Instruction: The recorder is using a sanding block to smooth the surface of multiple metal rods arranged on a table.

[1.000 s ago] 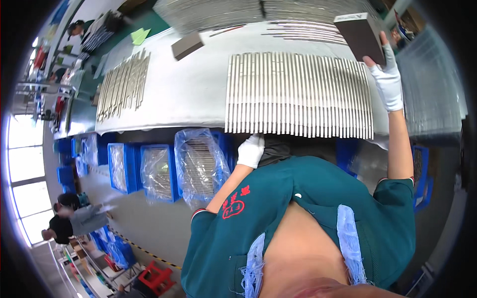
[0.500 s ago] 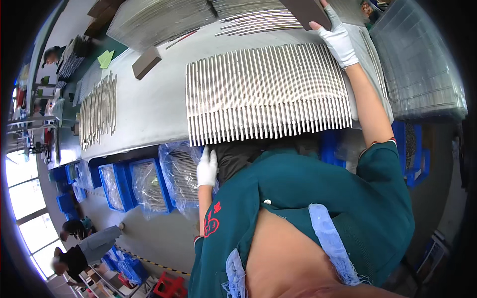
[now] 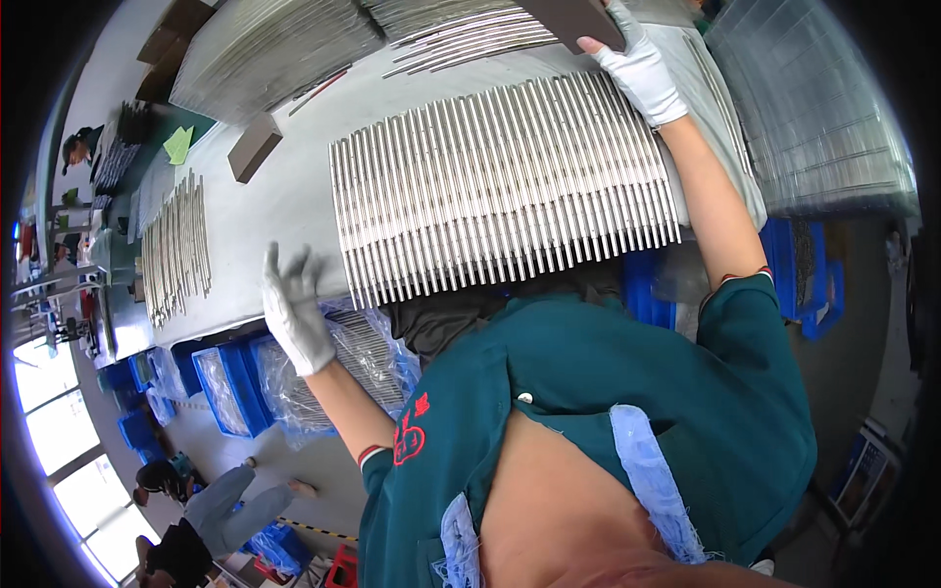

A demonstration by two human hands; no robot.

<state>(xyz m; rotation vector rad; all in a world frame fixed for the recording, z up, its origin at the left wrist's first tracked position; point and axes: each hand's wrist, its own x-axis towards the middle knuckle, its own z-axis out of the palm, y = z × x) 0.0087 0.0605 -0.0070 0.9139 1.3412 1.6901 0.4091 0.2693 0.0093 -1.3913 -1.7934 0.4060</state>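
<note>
The person's left hand [image 3: 297, 318], in a white glove [image 3: 304, 338], was open, its fingers spread and pointing away from the body, their tips blurred. The bare left forearm [image 3: 353, 412] slanted outward to the left. The right hand [image 3: 639, 73], also white-gloved, reached farther forward in a grasp, its bare-tipped thumb [image 3: 590, 46] set apart from the fingers. The bare right forearm [image 3: 714, 201] slanted inward toward the wrist [image 3: 672, 123].

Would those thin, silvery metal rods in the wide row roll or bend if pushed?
The thin, silvery metal rods look straight, so probably stiff. Their seemingly round shape suggests rolling, though close neighbours may limit that.
</note>
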